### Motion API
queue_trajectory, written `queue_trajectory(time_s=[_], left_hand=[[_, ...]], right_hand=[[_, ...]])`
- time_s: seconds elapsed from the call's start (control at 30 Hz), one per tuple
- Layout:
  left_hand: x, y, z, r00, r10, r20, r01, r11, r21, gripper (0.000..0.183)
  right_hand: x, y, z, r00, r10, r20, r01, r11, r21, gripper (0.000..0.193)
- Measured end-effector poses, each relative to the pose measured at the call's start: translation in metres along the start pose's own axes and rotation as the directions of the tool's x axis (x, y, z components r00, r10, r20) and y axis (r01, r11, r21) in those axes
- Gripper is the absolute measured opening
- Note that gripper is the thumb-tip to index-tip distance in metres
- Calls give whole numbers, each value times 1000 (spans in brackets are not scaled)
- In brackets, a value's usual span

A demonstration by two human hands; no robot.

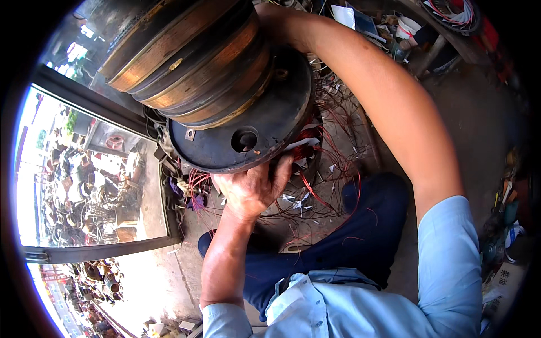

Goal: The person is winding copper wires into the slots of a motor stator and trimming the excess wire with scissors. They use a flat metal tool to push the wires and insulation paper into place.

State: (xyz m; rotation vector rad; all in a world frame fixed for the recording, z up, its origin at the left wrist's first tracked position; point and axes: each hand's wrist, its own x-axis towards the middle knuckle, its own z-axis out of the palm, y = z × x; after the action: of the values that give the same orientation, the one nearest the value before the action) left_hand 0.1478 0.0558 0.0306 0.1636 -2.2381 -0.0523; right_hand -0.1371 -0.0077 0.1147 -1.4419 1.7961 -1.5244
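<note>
A large stack of worn copper-coloured rings with black bands between them (208,62) leans at the upper left. At its lower end is a black round plate (211,149) with a hole near the rim. My left hand (251,188) is under the plate's near edge, its thumb bent up beside red wire windings (304,147). Its fingers curl out of sight beneath the plate, so what they grip is hidden. My right arm reaches around the far right side of the rings. Only the back part of my right hand (269,23) shows there; its fingers are hidden behind the stack.
Loose red wires (332,152) and white paper scraps (297,201) litter the floor beneath. A glass-paned door frame (107,248) stands at the left, with piles of parts beyond it. A white bucket (407,27) and clutter sit at the upper right. My dark-trousered knees (375,211) are close below.
</note>
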Motion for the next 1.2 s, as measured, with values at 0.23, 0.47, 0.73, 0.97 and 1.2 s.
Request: queue_trajectory(time_s=[0.23, 0.47, 0.73, 0.97, 1.2], left_hand=[[2, -12, 1, 993, 35, -111, -30, 998, 47, 31], [-9, -13, -3, 985, 71, -155, -79, 996, -46, 34], [3, -44, -7, 992, 123, 2, -121, 974, -192, 37], [-9, -53, -19, 980, 199, -24, -201, 971, -134, 32], [-25, -43, -15, 997, 5, -81, -18, 986, -165, 20]], right_hand=[[-3, -8, 5, 997, 69, 17, -69, 998, 4, 32], [-21, -23, 1, 994, 101, -30, -101, 995, -1, 32], [-24, -26, 5, 992, 120, -45, -120, 993, 14, 32], [-43, -29, 8, 988, 146, -54, -145, 989, 15, 32], [-45, -40, 12, 990, 130, -53, -129, 991, 22, 32]])
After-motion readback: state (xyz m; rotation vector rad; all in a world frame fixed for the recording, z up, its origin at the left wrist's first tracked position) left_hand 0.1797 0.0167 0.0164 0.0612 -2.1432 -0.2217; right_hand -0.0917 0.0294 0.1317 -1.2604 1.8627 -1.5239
